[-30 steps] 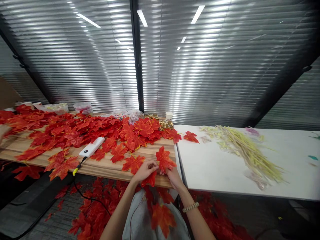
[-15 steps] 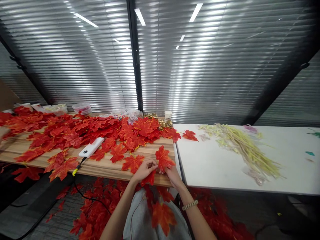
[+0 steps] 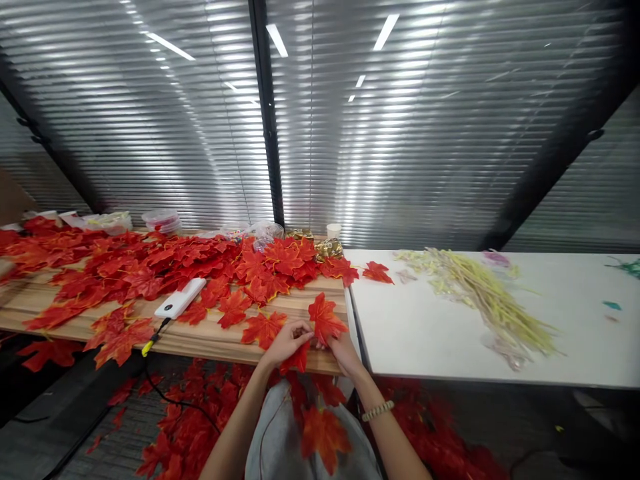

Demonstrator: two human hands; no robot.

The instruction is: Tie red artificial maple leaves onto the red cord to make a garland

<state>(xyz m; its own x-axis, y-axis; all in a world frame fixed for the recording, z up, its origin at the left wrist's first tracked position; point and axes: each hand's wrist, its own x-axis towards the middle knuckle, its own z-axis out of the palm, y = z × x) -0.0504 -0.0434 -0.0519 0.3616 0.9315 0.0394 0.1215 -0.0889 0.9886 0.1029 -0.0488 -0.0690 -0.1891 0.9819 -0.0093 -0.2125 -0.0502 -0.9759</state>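
Observation:
My left hand [image 3: 289, 341] is closed at the front edge of the wooden table, its fingertips pinching a red leaf [image 3: 296, 360] that hangs under them. Beside it, my right hand [image 3: 344, 350] is closed on the base of another red maple leaf [image 3: 326, 319], which stands up above the fingers. Both sets of fingertips nearly meet; the stems between them are too small to make out. More leaves hang below over my lap, among them an orange-red one [image 3: 325, 437]. A beaded bracelet [image 3: 378, 411] is on my right wrist.
Red leaves [image 3: 180, 257] are heaped across the wooden table [image 3: 220, 340], around a white power bank [image 3: 180, 299] with a cable. A paper cup [image 3: 333, 231] stands at the back. Yellow stems [image 3: 493, 293] lie on the white table [image 3: 425, 333]. More leaves lie on the floor.
The whole view has shifted slightly. My hands keep almost the same pose on the same leaves.

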